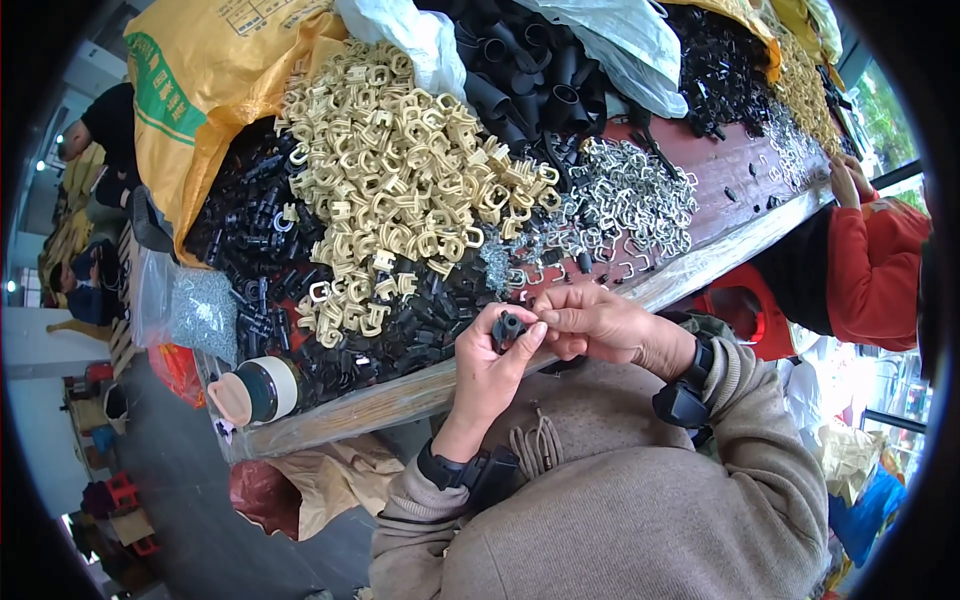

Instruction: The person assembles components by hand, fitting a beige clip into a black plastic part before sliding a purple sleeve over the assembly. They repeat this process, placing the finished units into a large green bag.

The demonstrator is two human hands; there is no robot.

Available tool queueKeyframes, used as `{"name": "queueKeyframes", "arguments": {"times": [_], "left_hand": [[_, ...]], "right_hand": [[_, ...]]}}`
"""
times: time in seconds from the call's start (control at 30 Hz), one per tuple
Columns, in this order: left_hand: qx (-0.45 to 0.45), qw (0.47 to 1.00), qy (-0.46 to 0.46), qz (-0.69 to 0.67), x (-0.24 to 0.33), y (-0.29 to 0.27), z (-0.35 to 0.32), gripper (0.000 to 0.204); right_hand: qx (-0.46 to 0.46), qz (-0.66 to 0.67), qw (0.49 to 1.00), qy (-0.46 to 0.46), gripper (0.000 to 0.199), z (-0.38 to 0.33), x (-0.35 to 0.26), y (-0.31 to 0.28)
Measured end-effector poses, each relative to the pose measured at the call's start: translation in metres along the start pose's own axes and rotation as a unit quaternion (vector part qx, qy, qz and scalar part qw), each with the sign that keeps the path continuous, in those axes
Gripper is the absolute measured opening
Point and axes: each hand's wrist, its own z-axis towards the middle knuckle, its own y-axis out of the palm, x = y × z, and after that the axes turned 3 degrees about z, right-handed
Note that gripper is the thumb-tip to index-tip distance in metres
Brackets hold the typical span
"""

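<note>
Assembly step, by the look: left hand [490, 365] and right hand [590, 322] both pinch one small black plastic fitting [508, 328] over worktop [420, 392]; grip closed. Next move likely needs fine fingertip alignment.

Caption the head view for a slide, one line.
Both hands, left hand and right hand, pinch a small black plastic part beside heaps of beige clips and metal rings.

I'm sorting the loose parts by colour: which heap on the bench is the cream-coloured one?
The big central heap of cream plastic clips; black parts lie left of it, shiny metal clips right of it.
</note>
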Motion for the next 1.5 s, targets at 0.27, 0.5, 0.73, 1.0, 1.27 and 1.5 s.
{"name": "queueKeyframes", "arguments": {"times": [0.27, 0.5, 0.73, 1.0, 1.27, 1.5], "left_hand": [[0.015, 0.998, 0.032, 0.051, 0.005, 0.003, -0.001, 0.009], [-0.024, 0.998, -0.043, -0.048, -0.003, 0.002, -0.002, 0.015], [-0.081, 0.870, -0.208, -0.439, 0.008, -0.003, -0.001, 0.031], [-0.060, 0.928, -0.182, -0.319, 0.001, 0.001, -0.011, 0.039], [-0.070, 0.961, -0.166, -0.211, -0.003, 0.002, -0.018, 0.038], [-0.113, 0.962, -0.189, -0.159, 0.002, 0.002, -0.017, 0.033]], "right_hand": [[0.020, 0.072, 0.997, 0.012, 0.011, -0.003, 0.005, 0.001], [0.028, 0.032, 0.999, -0.013, 0.010, -0.005, 0.009, -0.001], [0.096, -0.367, 0.904, -0.197, 0.008, -0.013, -0.002, 0.007], [0.108, -0.699, 0.600, -0.375, 0.014, -0.013, -0.007, 0.023], [0.091, -0.745, 0.552, -0.365, 0.016, -0.014, -0.009, 0.028], [0.063, -0.745, 0.590, -0.305, 0.015, -0.020, -0.010, 0.027]]}}
